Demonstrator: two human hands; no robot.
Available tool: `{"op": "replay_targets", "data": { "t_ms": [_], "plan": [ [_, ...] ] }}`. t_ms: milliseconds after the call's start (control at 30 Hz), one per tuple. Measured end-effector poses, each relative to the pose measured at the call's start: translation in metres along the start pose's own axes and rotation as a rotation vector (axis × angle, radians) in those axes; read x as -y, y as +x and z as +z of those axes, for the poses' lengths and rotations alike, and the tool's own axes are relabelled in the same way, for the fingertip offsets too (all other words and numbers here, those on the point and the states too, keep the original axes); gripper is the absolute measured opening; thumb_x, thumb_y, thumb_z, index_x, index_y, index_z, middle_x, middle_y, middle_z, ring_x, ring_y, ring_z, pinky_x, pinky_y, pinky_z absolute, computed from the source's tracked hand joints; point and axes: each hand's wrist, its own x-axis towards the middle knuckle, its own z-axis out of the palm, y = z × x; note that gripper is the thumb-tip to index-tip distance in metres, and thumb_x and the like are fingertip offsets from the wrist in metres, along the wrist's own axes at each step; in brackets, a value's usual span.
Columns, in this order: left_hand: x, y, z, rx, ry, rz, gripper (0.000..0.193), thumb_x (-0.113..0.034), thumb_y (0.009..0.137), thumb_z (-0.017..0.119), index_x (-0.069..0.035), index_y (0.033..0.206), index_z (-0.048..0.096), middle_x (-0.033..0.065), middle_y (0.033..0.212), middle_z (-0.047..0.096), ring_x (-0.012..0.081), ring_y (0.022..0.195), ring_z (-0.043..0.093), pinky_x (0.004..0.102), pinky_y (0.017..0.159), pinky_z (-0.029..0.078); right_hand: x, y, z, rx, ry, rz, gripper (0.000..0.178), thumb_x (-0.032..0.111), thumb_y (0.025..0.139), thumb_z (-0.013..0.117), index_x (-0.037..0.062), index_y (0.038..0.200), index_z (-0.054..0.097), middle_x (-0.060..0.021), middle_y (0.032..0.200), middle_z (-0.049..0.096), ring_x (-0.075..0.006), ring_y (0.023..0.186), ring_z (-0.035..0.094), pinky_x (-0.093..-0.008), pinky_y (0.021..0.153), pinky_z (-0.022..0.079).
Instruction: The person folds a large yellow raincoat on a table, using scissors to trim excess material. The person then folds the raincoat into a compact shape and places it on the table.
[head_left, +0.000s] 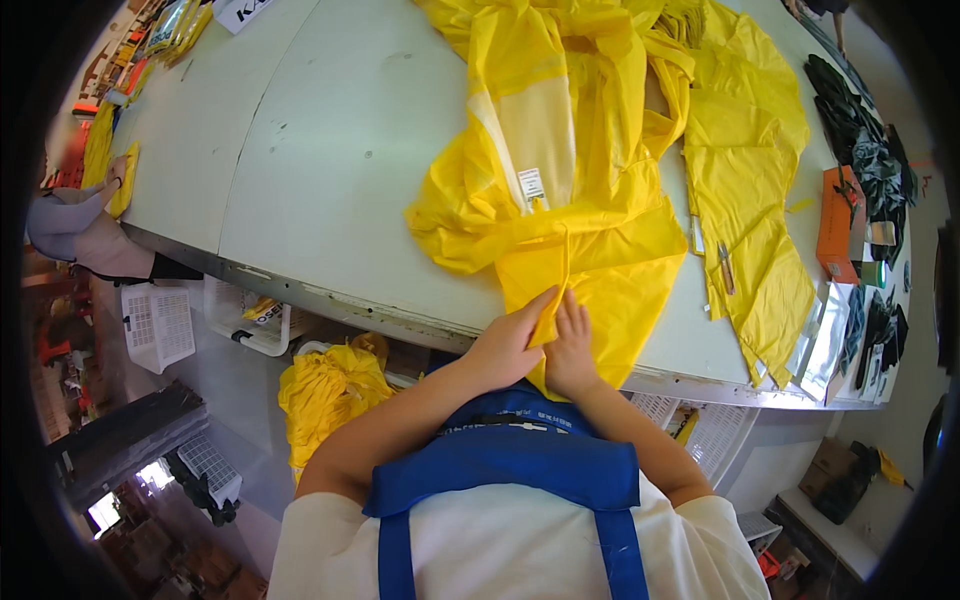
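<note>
A yellow raincoat [620,240] lies bunched on the white table in front of me, its lower part hanging over the near edge. A pale lining panel and a small white label [530,183] show in its folds. My left hand [512,343] pinches a folded edge of the raincoat close to the table's front. Beside it, my right hand [572,350] rests against the same fabric with its fingers stretched out. The underside of the fold is hidden by my hands.
More yellow fabric [745,200] lies to the right, with a small cutter [726,270] on it. An orange box [838,225] and dark cloth [850,120] sit at the far right. Yellow cloth [335,395] fills a container below the table edge. A co-worker [85,225] works at far left.
</note>
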Motion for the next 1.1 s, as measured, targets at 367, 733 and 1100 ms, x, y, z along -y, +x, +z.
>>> {"op": "replay_targets", "data": {
  "t_ms": [367, 733, 1100],
  "plan": [
    [0.031, 0.046, 0.029, 0.097, 0.851, 0.039, 0.052, -0.029, 0.083, 0.062, -0.019, 0.133, 0.05, 0.0162, 0.142, 0.038, 0.038, 0.133, 0.03, 0.0551, 0.104, 0.024, -0.112, -0.01, -0.031, -0.577, 0.457, 0.822, 0.067, 0.008, 0.077, 0.07, -0.0042, 0.132, 0.033, -0.0238, 0.119, 0.051, -0.0359, 0.11, 0.05, -0.0445, 0.096, 0.04],
    [0.052, 0.059, 0.01, 0.122, 0.312, 0.054, 0.077, -0.028, 0.076, 0.068, -0.015, 0.143, 0.033, 0.0186, 0.149, 0.027, 0.0357, 0.138, 0.025, 0.0469, 0.108, 0.026, -0.044, 0.05, -0.083, 0.149, 0.102, -0.165, 0.071, 0.046, 0.079, 0.065, 0.0278, 0.142, 0.038, -0.0096, 0.153, 0.022, -0.0371, 0.141, 0.015, -0.0551, 0.112, 0.013],
    [0.05, 0.044, -0.019, -0.197, 0.53, 0.325, 0.024, -0.017, 0.08, 0.065, -0.012, 0.103, 0.065, 0.0048, 0.089, 0.059, 0.0256, 0.087, 0.057, 0.0354, 0.074, 0.048, -0.063, 0.046, -0.051, 0.323, 0.066, -0.209, 0.064, 0.048, 0.081, 0.06, 0.03, 0.139, 0.042, -0.0038, 0.153, 0.024, -0.0339, 0.143, 0.013, -0.0563, 0.112, 0.011]
  ]
}}
